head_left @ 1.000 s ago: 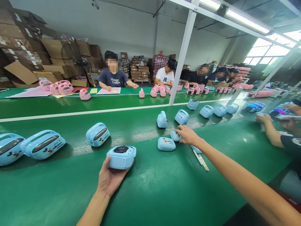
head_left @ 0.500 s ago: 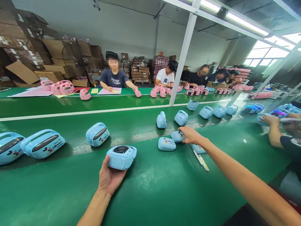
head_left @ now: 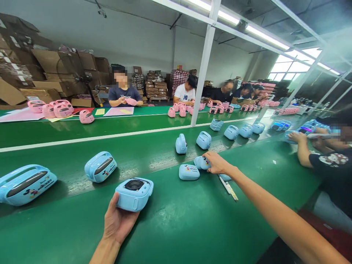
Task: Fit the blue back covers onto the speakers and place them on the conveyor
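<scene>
My left hand (head_left: 119, 222) is closed around a light blue speaker body (head_left: 134, 196), its round black speaker cone facing up. Farther right, my right hand (head_left: 216, 163) grips a light blue front cover (head_left: 201, 162) with a cartoon print; my fingers hide part of it. Beside it lies another printed cover (head_left: 189, 172), flat on the green work surface. Under my right wrist a further blue cover (head_left: 226, 177) is partly hidden, next to a thin white strip (head_left: 228, 188).
Finished-looking blue speakers (head_left: 101, 167) with handles stand along the belt (head_left: 143, 163), several more at right. A stack of blue covers (head_left: 216, 125) sits beyond. A white post (head_left: 204, 73) rises mid-view. Co-workers sit opposite with pink speakers (head_left: 87, 116); another person (head_left: 334, 157) works at right.
The view has swung slightly right, so most things appear farther left. Both my hands keep their holds. A co-worker opposite has drawn a pink piece in toward the body.
</scene>
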Available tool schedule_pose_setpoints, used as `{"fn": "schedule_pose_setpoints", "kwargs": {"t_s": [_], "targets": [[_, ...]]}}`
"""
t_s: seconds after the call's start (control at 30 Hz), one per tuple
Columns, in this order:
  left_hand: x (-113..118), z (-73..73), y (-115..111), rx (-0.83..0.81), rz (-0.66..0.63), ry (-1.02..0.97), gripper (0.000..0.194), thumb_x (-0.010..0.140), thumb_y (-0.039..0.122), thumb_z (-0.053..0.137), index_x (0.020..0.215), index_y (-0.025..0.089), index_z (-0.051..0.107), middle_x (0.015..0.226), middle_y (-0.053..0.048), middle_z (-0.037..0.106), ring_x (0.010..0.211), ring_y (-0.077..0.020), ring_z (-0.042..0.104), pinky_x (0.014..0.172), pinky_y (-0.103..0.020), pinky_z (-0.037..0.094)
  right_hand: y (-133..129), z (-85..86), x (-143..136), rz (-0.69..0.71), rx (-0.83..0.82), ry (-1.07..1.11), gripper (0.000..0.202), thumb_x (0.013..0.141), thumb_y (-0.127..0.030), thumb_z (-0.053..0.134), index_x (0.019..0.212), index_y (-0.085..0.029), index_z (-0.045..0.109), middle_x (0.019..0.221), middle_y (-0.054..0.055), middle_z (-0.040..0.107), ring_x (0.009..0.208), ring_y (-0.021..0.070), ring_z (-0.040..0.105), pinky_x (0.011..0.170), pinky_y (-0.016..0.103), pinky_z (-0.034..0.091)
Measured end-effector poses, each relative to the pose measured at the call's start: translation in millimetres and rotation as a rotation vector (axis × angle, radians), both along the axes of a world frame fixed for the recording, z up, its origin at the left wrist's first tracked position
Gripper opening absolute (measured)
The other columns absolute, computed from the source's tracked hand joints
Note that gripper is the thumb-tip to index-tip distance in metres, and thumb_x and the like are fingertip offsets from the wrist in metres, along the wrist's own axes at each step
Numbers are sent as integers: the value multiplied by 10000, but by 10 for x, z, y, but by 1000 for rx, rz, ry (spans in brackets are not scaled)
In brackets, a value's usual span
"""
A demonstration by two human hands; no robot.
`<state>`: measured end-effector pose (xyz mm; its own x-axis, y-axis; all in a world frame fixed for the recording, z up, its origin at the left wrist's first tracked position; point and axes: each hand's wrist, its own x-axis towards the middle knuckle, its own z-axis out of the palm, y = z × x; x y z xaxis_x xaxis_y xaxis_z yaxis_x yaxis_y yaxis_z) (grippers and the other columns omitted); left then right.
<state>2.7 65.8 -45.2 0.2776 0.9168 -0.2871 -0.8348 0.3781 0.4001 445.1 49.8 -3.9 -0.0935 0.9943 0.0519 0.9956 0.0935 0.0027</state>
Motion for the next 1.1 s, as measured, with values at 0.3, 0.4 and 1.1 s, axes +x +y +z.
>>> {"fn": "schedule_pose_setpoints", "kwargs": {"t_s": [0.3, 0.4, 1.1], "targets": [[15, 35, -6, 29, -19, 3, 506, 905, 238, 609, 1411, 249, 590, 1256, -150, 740, 1081, -340, 737, 1008, -594, 541, -149, -78, 21, 35, 35, 11, 680, 698, -235, 832, 1322, -160, 574, 1330, 167, 618, 1192, 322, 592, 998, 416, 476], [26, 52, -24, 18, -13, 8, 508, 906, 209, 603, 1412, 242, 587, 1234, -151, 749, 1054, -334, 747, 1004, -587, 546, -157, -117, 1, 33, 56, 3, 678, 695, -240, 846, 1311, -163, 573, 1304, 178, 611, 1172, 345, 582, 976, 451, 482], [70, 151, -41, -13, 3, 24, 519, 913, 196, 575, 1432, 224, 564, 1191, -150, 765, 1005, -321, 759, 998, -578, 550, -288, -99, 217, -84, 128, 964, 577, 747, -415, 643, 1275, -197, 567, 1168, 113, 717, 1010, 276, 687, 953, 485, 524]]}}
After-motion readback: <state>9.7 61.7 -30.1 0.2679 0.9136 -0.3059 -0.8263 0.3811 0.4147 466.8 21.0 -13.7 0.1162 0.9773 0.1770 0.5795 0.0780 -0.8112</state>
